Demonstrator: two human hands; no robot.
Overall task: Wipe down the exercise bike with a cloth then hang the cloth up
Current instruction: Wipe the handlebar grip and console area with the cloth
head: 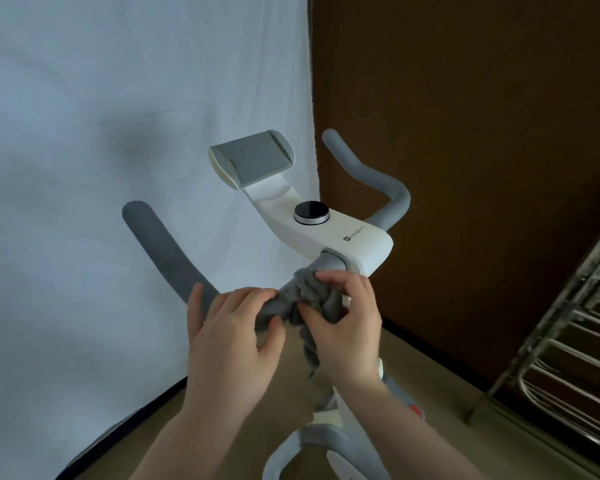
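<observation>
Two hands: left hand point(231, 327) steadying grey handlebar point(168, 252), right hand point(343, 317) pinching cloth point(305, 294) around it.
Done: unclear.
Left: white console point(329, 233), frame, hanging on rack point(568, 341).

A plain grey cloth point(305, 299) wraps the grey handlebar point(167, 251) of the white exercise bike point(357, 244).
</observation>
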